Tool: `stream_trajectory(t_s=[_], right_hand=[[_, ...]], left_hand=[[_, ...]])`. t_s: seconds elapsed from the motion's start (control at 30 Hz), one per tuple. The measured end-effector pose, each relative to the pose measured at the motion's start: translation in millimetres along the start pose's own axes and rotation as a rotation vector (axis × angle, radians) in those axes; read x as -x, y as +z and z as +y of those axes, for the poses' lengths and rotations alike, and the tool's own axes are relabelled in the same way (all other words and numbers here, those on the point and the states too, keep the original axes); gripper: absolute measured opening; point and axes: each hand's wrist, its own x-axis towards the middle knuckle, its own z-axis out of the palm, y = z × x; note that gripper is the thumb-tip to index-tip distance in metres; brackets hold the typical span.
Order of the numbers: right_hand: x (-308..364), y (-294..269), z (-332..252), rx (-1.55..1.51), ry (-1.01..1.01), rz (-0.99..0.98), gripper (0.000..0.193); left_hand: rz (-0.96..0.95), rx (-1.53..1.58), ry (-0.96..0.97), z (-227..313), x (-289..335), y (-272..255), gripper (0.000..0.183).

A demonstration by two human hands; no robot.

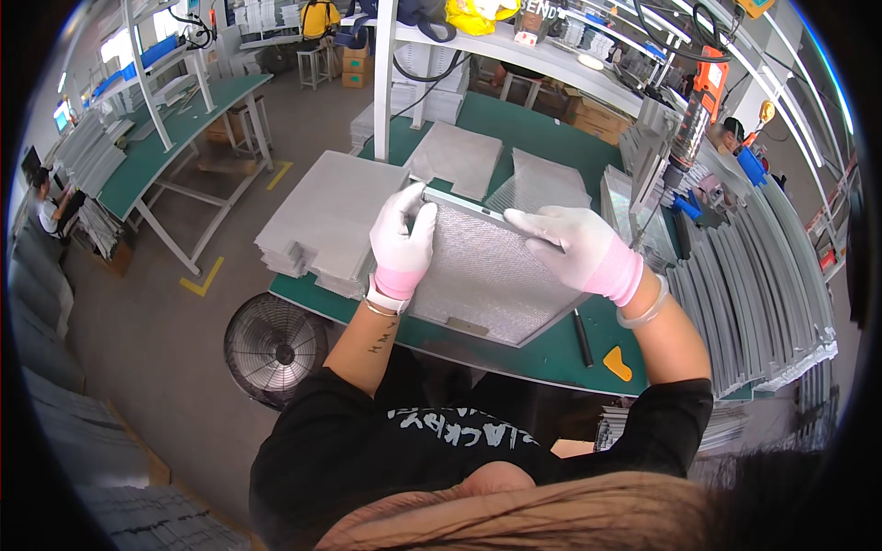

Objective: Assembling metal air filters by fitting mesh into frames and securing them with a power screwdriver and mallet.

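A metal mesh filter panel (487, 266) with a thin silvery frame lies tilted over the green table (496, 119) in front of me. My left hand (404, 234), in a white glove with a pink cuff, grips its far left corner between thumb and fingers. At the far edge, toward the right, my right hand (574, 248), gloved the same way, has its fingers closed on the frame. A small plate-like tab (467, 326) shows on the panel's near edge. Right of the panel lie a black-handled tool (582, 338) and a yellow scraper-like piece (617, 364).
Stacked mesh sheets (335, 211) stand at the left, with loose sheets (455, 161) beyond the panel. An orange power screwdriver (703, 101) hangs at the right, near many stacked frames (753, 285). A round fan (276, 349) sits on the floor. Other people work in the background.
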Motion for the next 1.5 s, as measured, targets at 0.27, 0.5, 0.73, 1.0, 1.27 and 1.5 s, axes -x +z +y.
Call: stream_trajectory(t_s=[0.27, 0.5, 0.73, 1.0, 1.27, 1.5], right_hand=[[-19, -13, -12, -0.009, 0.056, -0.110, 0.039], [-51, 26, -9, 0.201, 0.039, -0.162, 0.039], [-58, 4, -23, 0.127, -0.094, -0.231, 0.050], [-49, -8, -20, -0.007, -0.103, -0.252, 0.056], [-59, 1, -18, -0.235, -0.043, -0.288, 0.057], [-45, 20, -14, -0.152, -0.071, -0.100, 0.056]], left_hand=[[-0.150, 0.142, 0.160, -4, -14, -11, 0.025], [-0.102, 0.055, 0.195, 1, -12, -8, 0.025], [-0.111, 0.071, 0.176, 6, -9, -16, 0.025], [-0.124, 0.133, 0.117, 14, -8, -17, 0.024], [-0.132, 0.155, 0.107, 12, -4, -17, 0.025], [-0.141, 0.179, 0.106, 13, 0, -16, 0.027]])
